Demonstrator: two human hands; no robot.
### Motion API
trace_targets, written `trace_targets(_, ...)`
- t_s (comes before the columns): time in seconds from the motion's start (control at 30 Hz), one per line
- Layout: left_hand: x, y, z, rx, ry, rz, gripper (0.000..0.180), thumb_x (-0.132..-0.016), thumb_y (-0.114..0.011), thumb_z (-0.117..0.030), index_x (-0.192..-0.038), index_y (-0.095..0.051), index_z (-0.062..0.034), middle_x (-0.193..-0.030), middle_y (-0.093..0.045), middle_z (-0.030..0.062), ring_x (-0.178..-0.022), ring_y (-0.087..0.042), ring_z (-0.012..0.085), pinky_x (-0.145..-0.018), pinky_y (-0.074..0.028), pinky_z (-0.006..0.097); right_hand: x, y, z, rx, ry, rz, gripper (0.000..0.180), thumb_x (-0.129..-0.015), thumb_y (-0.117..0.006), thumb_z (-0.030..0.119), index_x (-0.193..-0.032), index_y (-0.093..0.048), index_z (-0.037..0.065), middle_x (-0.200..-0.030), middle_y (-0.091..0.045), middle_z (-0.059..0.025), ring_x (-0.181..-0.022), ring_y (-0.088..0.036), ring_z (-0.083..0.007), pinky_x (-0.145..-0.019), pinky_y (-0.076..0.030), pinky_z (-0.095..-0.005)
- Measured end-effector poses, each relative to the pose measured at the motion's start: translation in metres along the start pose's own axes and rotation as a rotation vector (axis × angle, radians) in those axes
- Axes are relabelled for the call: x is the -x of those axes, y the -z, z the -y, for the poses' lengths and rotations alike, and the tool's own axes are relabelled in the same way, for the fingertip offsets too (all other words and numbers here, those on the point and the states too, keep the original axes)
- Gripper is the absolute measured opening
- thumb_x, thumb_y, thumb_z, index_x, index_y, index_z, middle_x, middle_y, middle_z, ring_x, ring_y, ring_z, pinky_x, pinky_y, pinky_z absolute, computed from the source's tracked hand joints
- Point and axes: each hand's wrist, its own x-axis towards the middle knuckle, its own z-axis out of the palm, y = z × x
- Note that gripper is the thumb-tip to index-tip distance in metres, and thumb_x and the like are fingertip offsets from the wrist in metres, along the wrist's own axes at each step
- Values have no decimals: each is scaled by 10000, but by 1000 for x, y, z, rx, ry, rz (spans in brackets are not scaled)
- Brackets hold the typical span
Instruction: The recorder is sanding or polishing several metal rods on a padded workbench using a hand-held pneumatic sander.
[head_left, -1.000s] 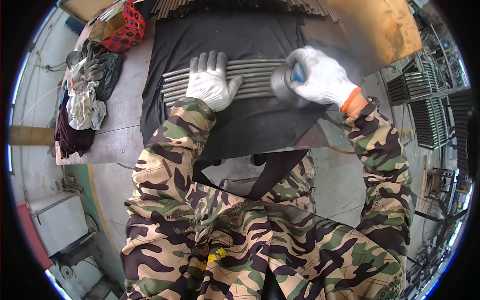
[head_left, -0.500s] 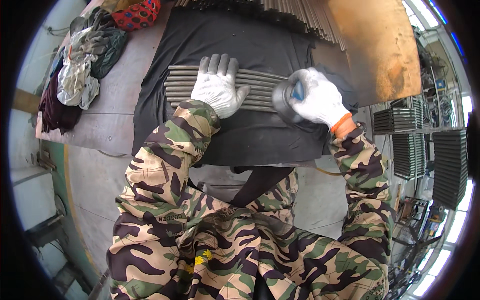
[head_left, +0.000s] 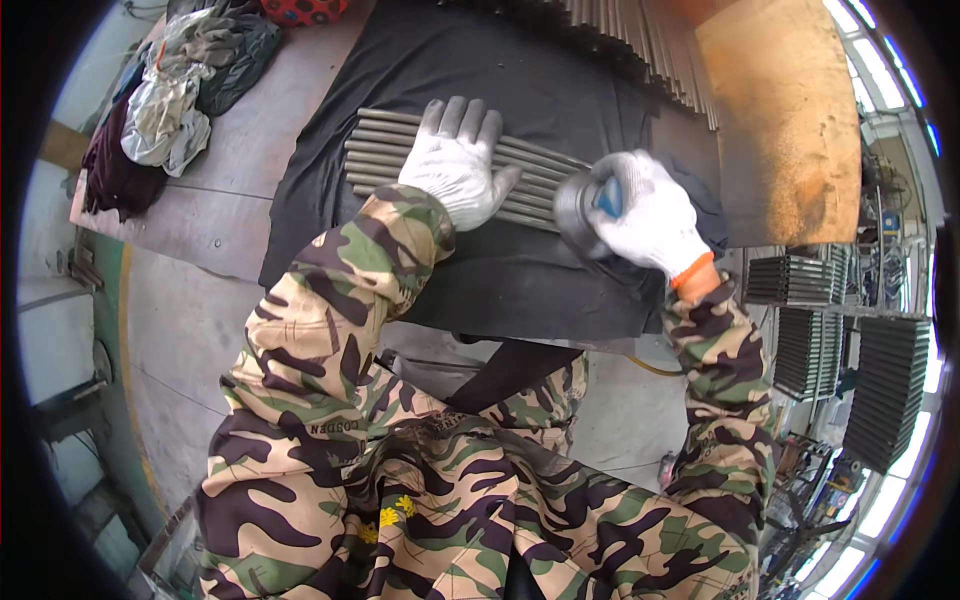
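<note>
Several grey metal rods (head_left: 385, 152) lie side by side on a black mat (head_left: 520, 280) on the workbench. My left hand (head_left: 455, 165), in a white knit glove, presses flat on the rods with fingers spread. My right hand (head_left: 648, 212), also gloved, grips a round grey and blue power sander (head_left: 585, 208) held against the right ends of the rods.
A heap of rags and gloves (head_left: 170, 105) lies at the bench's far left on the grey steel top (head_left: 215, 215). A rusty orange plate (head_left: 790, 120) stands at the right, with more rods (head_left: 640, 45) behind. Stacked metal racks (head_left: 880, 370) stand on the floor to the right.
The view has shifted so the bench sits lower and more to the left in the picture. Both hands stay on the rods, the sander still at their right ends.
</note>
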Motion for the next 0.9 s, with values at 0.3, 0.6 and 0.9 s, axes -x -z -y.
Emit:
trace_targets(0.3,23,-2,-12,16,-21,-88,778,-926,-759,-449,-1471,-572,73,-1497,-586,281,-1465,-497,453,-1283,-320,599,-5,-3,-3,5,27,-58,347,-910,-767,357,-1178,-722,142,-1125,-726,-159,-1110,-717,-395,-977,-590,-489)
trace_targets(0.6,35,-18,33,-20,-39,-142,824,-986,-694,-528,-1558,-531,42,-1551,-553,255,-1529,-440,463,-1336,-260,596,-27,-11,7,-4,12,-47,346,-886,-781,303,-1183,-730,131,-1146,-733,-158,-1135,-717,-391,-997,-593,-482)
trace_targets(0.9,28,21,59,-105,115,-83,654,-950,-732,-458,-1419,-626,-14,-1418,-625,190,-1385,-535,381,-1229,-359,550,-58,-18,42,18,22,-65,370,-889,-775,340,-1194,-733,134,-1157,-737,-149,-1135,-715,-392,-999,-590,-476)
